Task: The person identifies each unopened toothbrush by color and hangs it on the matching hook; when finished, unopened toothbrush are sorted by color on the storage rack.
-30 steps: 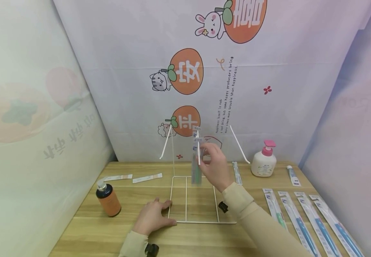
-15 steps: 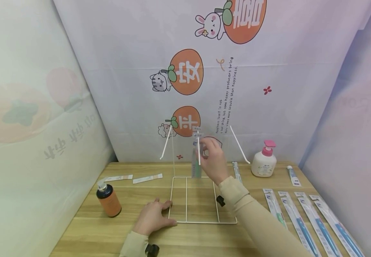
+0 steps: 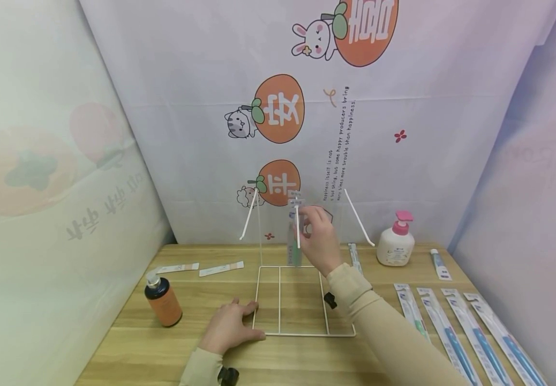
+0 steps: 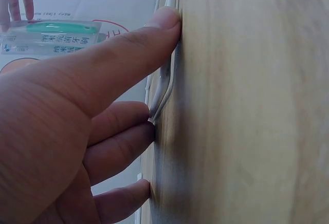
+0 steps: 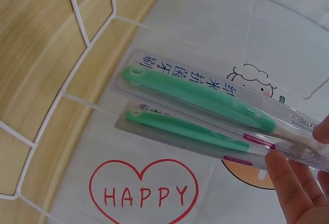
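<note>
Head view: right hand (image 3: 320, 241) is raised at the middle hook of the white wire rack (image 3: 302, 300), its grip pinching the top of a packaged green toothbrush (image 3: 294, 241) that hangs upright along the hook. Left hand (image 3: 232, 326) lies flat on the counter (image 3: 128, 343), fingers straight, pressing the rack's base at its front left corner. More packaged toothbrushes (image 3: 451, 332) lie in a row at the right, near a pink-capped pump bottle (image 3: 396, 239); an orange pump bottle (image 3: 162, 300) stands at the left.

Left wrist view: fingers (image 4: 128, 54) extended, not curled round anything, tips touching the rack's wire (image 4: 165, 80) against the wood. Nothing is held.

Right wrist view: two green toothbrush packs (image 5: 205, 116) show side by side, overlapping (so one may already hang on the hook, though I cannot tell which is which). Fingertips (image 5: 293, 183) pinch the card end at the lower right.

Risk, as I judge it: the card's hang hole is hidden, so the pack may not be seated on the hook; letting go then would drop it onto the rack base. The rack looks light, and a sideways tug on the hook could tip it if the left hand's pressure eases. Crowding the hook could also push the other pack off.
</note>
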### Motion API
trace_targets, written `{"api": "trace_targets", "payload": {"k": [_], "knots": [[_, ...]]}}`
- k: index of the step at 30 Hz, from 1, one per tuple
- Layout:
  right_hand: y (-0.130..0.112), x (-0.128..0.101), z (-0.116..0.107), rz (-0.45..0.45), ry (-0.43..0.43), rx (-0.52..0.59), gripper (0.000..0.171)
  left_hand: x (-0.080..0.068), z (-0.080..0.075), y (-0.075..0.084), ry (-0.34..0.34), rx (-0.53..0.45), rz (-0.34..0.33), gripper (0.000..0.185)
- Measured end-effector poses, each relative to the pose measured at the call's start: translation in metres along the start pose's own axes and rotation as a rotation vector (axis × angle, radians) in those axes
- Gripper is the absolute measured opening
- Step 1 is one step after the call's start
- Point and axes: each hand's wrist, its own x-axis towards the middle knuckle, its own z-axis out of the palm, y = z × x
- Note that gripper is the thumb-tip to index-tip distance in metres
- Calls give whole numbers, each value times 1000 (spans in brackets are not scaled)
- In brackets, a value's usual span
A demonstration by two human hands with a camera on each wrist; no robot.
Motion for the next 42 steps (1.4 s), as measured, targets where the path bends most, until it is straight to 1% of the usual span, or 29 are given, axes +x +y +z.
{"api": "trace_targets", "payload": {"k": [5,10,14,18,21,24,28,31,33,36,39,42], "knots": [[0,0,0,-5,5,5,45,0,0,-1,7,2,-2,84],[2,-1,1,-9,11,16,43,0,0,-1,-3,-4,2,84],[6,-2,-1,-17,20,65,43,-1,-1,1,-7,-15,11,84],[13,-5,-8,-5,4,125,46,-1,-1,1,-11,-10,14,84],[20,-9,-19,-2,-31,152,49,0,0,1,-12,-8,16,84],[29,-15,-33,33,-109,187,54,0,1,0,-8,-5,13,84],[43,-26,-56,117,-233,258,58,-1,2,0,-6,-9,5,84],[56,-41,-74,138,-281,305,60,-2,2,0,-14,-14,8,84],[65,-52,-85,172,-314,335,60,-2,3,0,-16,-13,16,85],[81,-68,-101,274,-367,396,61,-2,3,1,-7,-11,22,85],[95,-82,-118,399,-429,436,61,-3,2,1,8,-1,24,84],[107,-97,-138,469,-493,470,65,-3,2,1,9,10,24,84]]}}
